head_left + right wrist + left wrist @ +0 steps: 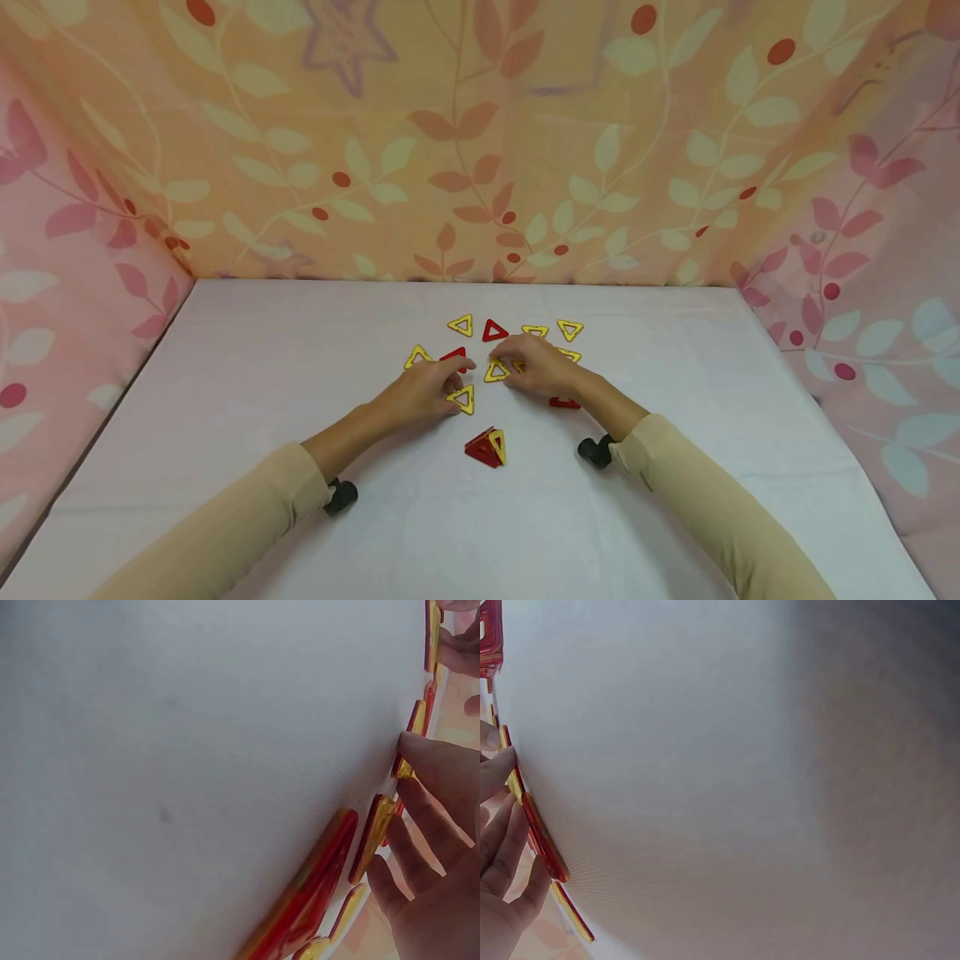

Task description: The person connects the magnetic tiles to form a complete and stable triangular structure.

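My left hand (420,390) holds a yellow hollow triangle tile (471,401) between thumb and fingers, its forefinger reaching past it. Just right of that, the thumb and forefinger of my right hand (543,368) grip another yellow triangle tile (496,379) by its corners. The right wrist view shows the right thumb against this tile's edge, with a further yellow tile (375,836) close by the other fingers. A red triangle tile (459,353) lies partly hidden behind the left forefinger. Nearer the front, a small stack of red triangle tiles (480,451) has a yellow one leaning at its right side.
Behind the hands lie a yellow tile (470,326), a red tile (495,337) and more yellow ones. Another yellow tile (411,359) sits left of the left hand. A red tile (565,405) shows under the right wrist. Patterned cloth (450,142) stands behind the white table (300,358).
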A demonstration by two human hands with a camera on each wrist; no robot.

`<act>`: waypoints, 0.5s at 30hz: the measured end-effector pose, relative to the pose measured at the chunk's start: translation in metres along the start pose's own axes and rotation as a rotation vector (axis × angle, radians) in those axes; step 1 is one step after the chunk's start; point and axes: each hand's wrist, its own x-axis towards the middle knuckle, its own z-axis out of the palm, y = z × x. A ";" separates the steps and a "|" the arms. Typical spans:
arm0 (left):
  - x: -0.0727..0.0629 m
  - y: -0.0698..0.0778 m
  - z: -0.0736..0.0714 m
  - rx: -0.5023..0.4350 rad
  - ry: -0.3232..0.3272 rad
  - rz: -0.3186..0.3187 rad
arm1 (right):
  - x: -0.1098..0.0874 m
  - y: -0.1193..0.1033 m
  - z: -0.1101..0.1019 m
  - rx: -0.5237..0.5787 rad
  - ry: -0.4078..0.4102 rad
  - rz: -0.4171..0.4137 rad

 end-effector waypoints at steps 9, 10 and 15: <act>-0.002 -0.001 0.001 -0.032 0.020 0.001 | -0.003 -0.004 0.000 -0.040 -0.026 -0.059; -0.002 -0.001 0.001 -0.031 0.021 0.000 | -0.004 -0.004 0.001 -0.042 -0.028 -0.064; -0.001 -0.002 0.002 -0.026 0.030 -0.003 | -0.009 -0.007 0.002 -0.065 -0.030 -0.065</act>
